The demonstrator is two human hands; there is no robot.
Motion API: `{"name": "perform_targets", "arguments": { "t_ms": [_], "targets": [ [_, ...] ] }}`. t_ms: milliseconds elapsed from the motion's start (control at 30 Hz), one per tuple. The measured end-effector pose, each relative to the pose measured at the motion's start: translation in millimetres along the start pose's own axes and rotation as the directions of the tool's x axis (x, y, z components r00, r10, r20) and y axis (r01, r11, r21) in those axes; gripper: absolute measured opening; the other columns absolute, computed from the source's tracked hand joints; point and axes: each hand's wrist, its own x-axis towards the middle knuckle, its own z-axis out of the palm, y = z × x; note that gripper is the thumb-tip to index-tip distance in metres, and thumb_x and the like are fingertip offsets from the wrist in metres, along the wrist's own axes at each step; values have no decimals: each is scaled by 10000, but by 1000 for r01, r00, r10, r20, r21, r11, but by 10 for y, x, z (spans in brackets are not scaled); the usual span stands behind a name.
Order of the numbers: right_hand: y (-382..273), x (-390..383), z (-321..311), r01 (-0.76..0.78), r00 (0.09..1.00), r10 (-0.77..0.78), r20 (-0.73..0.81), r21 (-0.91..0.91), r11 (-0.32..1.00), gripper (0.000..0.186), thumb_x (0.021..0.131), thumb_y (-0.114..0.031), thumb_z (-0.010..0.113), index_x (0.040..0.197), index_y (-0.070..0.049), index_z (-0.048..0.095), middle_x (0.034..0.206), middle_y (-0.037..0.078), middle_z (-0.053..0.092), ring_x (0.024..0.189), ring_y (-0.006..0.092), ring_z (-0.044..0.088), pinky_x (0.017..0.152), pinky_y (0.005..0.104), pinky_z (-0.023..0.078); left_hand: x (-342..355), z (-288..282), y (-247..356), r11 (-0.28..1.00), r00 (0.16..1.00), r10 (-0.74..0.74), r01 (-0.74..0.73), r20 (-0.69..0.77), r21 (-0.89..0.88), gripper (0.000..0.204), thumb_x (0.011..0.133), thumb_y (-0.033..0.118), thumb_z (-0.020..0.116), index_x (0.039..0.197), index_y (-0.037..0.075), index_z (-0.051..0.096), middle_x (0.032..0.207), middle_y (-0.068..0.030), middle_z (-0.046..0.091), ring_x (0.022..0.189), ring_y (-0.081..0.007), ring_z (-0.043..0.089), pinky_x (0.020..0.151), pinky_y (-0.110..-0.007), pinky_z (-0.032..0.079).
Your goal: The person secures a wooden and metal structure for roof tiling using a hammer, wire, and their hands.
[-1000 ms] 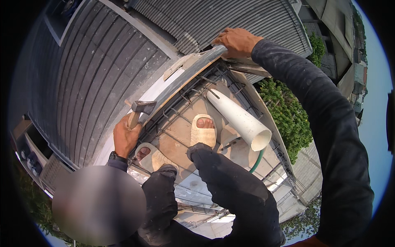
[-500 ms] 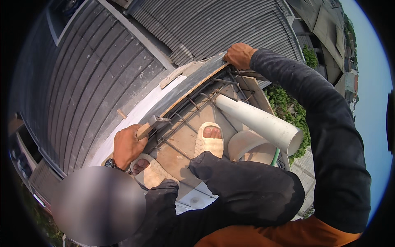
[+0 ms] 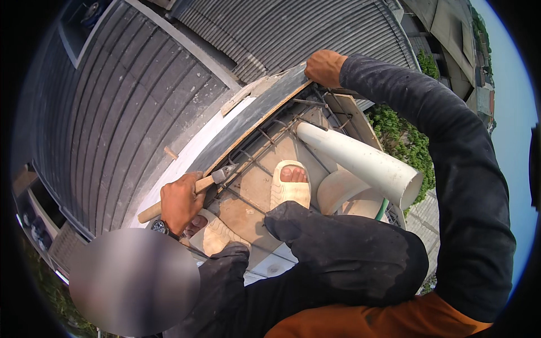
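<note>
My left hand (image 3: 181, 204), with a wristwatch (image 3: 160, 226) on its wrist, is closed round the wooden handle of a hammer (image 3: 151, 212). The hammer's metal head points right, close to the near end of a long dark board (image 3: 256, 115) with a bare wood edge. At the board's far end my right hand (image 3: 324, 68) is closed over its top corner. Steel reinforcing bars (image 3: 265, 135) run along the board's inner side. A round blurred patch hides my left forearm.
A white plastic pipe (image 3: 360, 160) lies slanting right of my sandalled feet (image 3: 291, 183), over a curved pale piece (image 3: 344, 191). Dark corrugated roofs (image 3: 135, 107) lie beyond and below the white ledge (image 3: 186, 149). Green foliage (image 3: 400, 132) shows past the right edge.
The hammer has turned in my left hand, its handle now showing behind the fist and its head tilted up to the right. My right hand stays on the board's end.
</note>
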Motion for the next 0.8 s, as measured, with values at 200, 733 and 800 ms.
{"name": "perform_targets", "arguments": {
  "t_ms": [200, 733, 800],
  "targets": [
    [-156, 26, -60, -14, 997, 20, 77, -80, 997, 222, 923, -220, 770, 1076, -72, 834, 1071, 114, 822, 1027, 274, 797, 828, 413, 651, 18, 24, -10, 1000, 1000, 23, -23, 8, 0, 404, 777, 120, 821, 1169, 54, 749, 1042, -164, 786, 851, -367, 764, 780, -463, 596],
    [4, -463, -500, -247, 963, 265, -51, 234, 940, 234, 977, -213, 747, 1120, -31, 785, 987, 166, 796, 923, 330, 784, 874, 431, 641, 60, 6, -28, 997, 997, 70, -70, 27, 16, 384, 777, 123, 794, 1151, 49, 752, 1046, -181, 773, 877, -405, 750, 788, -486, 594],
    [114, -791, -574, -162, 814, 407, -413, 512, 844, 348, 1063, -299, 677, 1263, -25, 754, 1029, 175, 793, 943, 325, 782, 897, 425, 649, 100, -63, -3, 998, 997, 55, -56, 52, 15, 354, 786, 126, 768, 1126, 27, 754, 1047, -195, 771, 902, -427, 745, 796, -493, 588]
  ]
}}
